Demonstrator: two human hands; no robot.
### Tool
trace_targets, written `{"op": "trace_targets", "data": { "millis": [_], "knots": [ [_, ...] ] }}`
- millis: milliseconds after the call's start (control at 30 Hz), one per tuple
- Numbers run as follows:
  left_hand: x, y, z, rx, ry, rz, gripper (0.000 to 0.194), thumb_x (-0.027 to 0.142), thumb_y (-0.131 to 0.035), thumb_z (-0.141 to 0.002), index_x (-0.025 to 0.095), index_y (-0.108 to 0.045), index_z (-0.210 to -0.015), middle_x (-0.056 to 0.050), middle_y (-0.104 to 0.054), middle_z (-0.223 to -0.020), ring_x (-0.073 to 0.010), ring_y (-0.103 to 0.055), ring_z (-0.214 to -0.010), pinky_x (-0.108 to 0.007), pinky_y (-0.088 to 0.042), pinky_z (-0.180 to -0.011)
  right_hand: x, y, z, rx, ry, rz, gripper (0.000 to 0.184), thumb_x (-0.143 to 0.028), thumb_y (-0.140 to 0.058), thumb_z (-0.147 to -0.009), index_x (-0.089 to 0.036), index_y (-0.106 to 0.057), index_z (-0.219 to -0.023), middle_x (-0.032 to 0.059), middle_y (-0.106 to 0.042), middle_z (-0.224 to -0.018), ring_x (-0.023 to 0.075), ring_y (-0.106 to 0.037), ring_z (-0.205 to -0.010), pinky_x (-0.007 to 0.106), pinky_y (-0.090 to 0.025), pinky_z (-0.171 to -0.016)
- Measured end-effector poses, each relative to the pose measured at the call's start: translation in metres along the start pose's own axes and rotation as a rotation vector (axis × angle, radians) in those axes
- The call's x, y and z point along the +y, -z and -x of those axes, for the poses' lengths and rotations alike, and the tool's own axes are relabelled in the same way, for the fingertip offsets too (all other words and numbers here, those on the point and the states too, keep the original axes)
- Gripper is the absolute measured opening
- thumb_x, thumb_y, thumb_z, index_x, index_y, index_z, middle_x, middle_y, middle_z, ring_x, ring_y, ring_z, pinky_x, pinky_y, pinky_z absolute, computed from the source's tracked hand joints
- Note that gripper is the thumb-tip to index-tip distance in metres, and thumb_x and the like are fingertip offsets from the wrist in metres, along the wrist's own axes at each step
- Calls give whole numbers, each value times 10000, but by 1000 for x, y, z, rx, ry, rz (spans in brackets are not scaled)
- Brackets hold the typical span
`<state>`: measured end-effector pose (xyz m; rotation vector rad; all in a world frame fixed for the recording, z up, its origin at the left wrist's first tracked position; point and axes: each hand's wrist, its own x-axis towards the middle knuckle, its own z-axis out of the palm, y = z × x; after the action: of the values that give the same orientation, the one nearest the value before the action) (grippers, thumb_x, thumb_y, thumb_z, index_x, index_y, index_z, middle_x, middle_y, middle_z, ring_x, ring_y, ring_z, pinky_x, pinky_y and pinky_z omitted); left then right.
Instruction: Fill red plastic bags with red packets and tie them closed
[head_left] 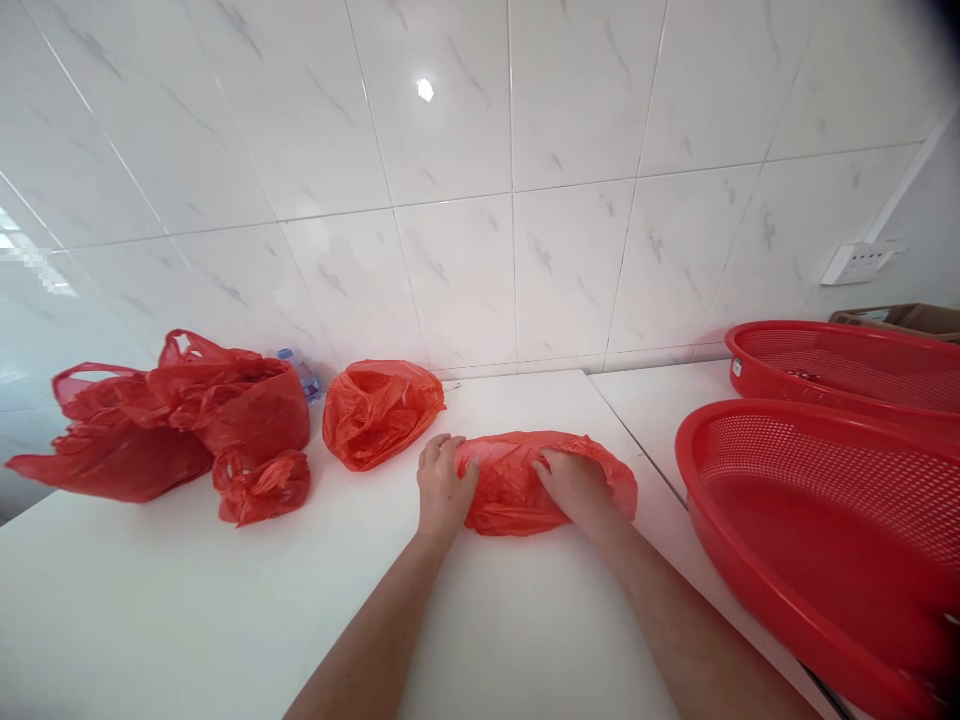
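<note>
A red plastic bag (510,495) lies on the white table in front of me, its mouth spread and its rim rolled outward. At the bag's left end is my left hand (442,490), with the thumb on the rim and the bent fingers on the outer side, gripping the edge. My right hand (577,485) reaches into the bag's mouth from the right. Its thumb and fingers are apart and touch the crumpled plastic inside, with some fingers partly hidden. Another red plastic bag (382,415) stands opened just left of my left hand.
Full-looking red bags (247,405) and a small crumpled red bag (262,487) sit at the left, beside a clear bottle (300,375). Two red mesh baskets, one near (720,520) and one far (757,385), stand at the right. A tiled wall (450,280) closes off the back.
</note>
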<state>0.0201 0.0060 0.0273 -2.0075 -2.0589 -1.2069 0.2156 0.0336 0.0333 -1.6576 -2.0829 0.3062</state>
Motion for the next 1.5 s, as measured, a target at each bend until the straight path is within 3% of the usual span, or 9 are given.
{"op": "trace_targets", "data": {
  "millis": [133,300,533,767,1033,1133,1200,1367,1500],
  "knots": [
    [-12,-2,-4,-45,196,136,393,327,-508,-803,217,-439,-1174,-90,-467,-1257,-225,-454,-1166,-360,-419,-931,-9,-7,2,155,121,53,322,-253,-321,-907,-202,-606,-766,41,-620,-785,172,-548,-728,281,-353,-607],
    [-15,-1,-5,-208,283,299,258,168,-432,-768,230,-470,-1016,-23,-593,-1049,-130,-585,-800,-242,-472,-664,-1,-11,-2,392,251,39,339,-243,-330,-912,-182,-546,-1166,84,-581,-1170,220,-497,-1080,345,-359,-911],
    [-10,-5,-2,-268,226,493,197,244,-471,-783,229,-539,-967,-22,-626,-989,-131,-578,-796,-230,-467,-661,29,-12,-14,254,-91,-157,607,-457,-352,-894,-202,-196,-1422,79,-324,-1447,238,-367,-1274,369,-377,-959],
    [-11,-17,2,-284,345,753,259,440,-533,-773,183,-564,-777,-17,-604,-722,-128,-539,-621,-231,-415,-555,40,-12,-19,99,-261,-110,612,-448,-348,-887,-148,-244,-1410,108,-424,-1377,247,-399,-1247,355,-384,-929],
    [-9,-19,1,-240,350,745,272,430,-537,-775,178,-517,-674,28,-510,-610,-95,-433,-553,-206,-341,-517,25,-4,-11,228,-64,73,508,-250,-382,-876,-266,-290,-1375,49,-596,-1104,171,-583,-863,261,-364,-546],
    [-10,-17,1,-241,344,759,276,434,-532,-781,180,-510,-674,39,-484,-600,-88,-406,-540,-203,-329,-512,29,-5,-12,204,-75,106,281,-279,-368,-889,-212,-557,-1085,52,-624,-941,166,-571,-757,271,-346,-562],
    [-11,-16,0,-239,353,762,282,438,-532,-781,182,-502,-668,44,-473,-593,-86,-395,-530,-203,-326,-508,33,-4,-15,202,-108,104,312,-325,-321,-910,-190,-579,-797,47,-619,-811,162,-553,-693,281,-341,-570],
    [-15,-16,-1,-229,356,771,274,432,-534,-777,182,-507,-669,38,-498,-607,-92,-419,-543,-207,-339,-516,37,1,-16,273,-138,-43,249,-369,-348,-889,-222,-518,-784,3,-609,-716,161,-539,-645,271,-331,-546],
    [-18,-21,-1,-228,351,762,275,434,-535,-775,179,-521,-673,33,-511,-615,-95,-433,-550,-209,-344,-519,31,0,-9,133,24,-233,142,-326,-419,-836,-232,-525,-819,-17,-615,-723,148,-558,-656,258,-372,-566]
  ]
}}
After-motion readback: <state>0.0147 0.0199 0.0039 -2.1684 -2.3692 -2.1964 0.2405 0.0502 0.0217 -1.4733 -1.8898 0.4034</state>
